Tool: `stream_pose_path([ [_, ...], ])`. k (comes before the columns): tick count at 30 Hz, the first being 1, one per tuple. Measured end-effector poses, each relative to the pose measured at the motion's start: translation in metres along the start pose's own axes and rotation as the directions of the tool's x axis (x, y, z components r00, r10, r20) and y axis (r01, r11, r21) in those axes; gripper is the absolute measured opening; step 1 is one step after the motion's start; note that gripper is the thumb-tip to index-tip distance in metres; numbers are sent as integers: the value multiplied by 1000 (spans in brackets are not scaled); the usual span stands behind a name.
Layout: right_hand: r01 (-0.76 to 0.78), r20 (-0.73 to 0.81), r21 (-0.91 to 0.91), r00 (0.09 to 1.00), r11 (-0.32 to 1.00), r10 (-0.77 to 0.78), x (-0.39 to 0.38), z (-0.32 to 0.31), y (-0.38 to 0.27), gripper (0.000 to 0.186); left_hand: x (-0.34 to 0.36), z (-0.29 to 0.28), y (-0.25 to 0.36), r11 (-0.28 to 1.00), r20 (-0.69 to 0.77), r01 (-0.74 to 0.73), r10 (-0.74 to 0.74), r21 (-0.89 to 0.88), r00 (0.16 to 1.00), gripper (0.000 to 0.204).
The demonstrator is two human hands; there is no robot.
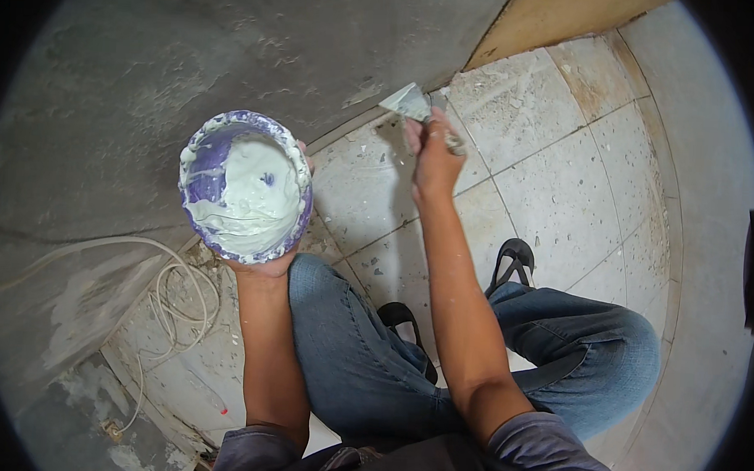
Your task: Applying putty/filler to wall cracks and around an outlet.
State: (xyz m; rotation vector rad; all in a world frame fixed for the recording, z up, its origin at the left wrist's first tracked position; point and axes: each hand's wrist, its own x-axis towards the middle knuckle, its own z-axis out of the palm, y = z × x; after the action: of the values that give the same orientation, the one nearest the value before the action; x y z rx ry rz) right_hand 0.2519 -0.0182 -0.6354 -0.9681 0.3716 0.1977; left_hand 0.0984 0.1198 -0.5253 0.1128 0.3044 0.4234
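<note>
My left hand [268, 263] holds up a purple bowl [209, 162] from below and behind, its fingers mostly hidden by it. White paste [257, 188] fills much of the bowl and crusts its rim; a bare purple patch shows on the inner left wall. Farther off and to the right, my right hand [435, 150] is closed around the handle of a putty knife [410, 102]. The knife's flat blade points left toward the foot of the grey wall [149, 57], and I cannot tell whether it touches the wall. Some white paste appears on the blade.
White floor tiles [556, 180] are strewn with crumbs and flakes. A pale coiled cable [176, 298] lies by the wall at left. A tan board [546, 22] stands at the far end. Another grey wall [717, 149] rises at right. My bent legs [364, 336] are below my arms.
</note>
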Motion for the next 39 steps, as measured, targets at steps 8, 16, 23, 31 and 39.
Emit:
stream_pose_path([
  [8, -73, -28, 241, 996, 968, 83, -23, 15, 38, 40, -1, 0, 3, 973, 184, 211, -191, -97, 964, 69],
  [16, -75, 67, 302, 996, 950, 58, -49, 29, 27, 43, 1, 4, -5, 996, 86, 54, -60, 70, 994, 70],
  [23, -72, 131, 332, 991, 941, 29, -58, 26, 3, 43, 2, 6, -5, 985, 121, 161, -167, 58, 979, 70],
  [31, -119, 66, 280, 992, 953, 105, -45, -5, 33, 43, -2, 11, -5, 978, 204, 189, -203, 85, 958, 66],
  [39, -162, 66, 299, 987, 940, 149, -49, 17, 44, 45, -5, 12, 0, 982, 190, 152, -172, 116, 967, 64],
])
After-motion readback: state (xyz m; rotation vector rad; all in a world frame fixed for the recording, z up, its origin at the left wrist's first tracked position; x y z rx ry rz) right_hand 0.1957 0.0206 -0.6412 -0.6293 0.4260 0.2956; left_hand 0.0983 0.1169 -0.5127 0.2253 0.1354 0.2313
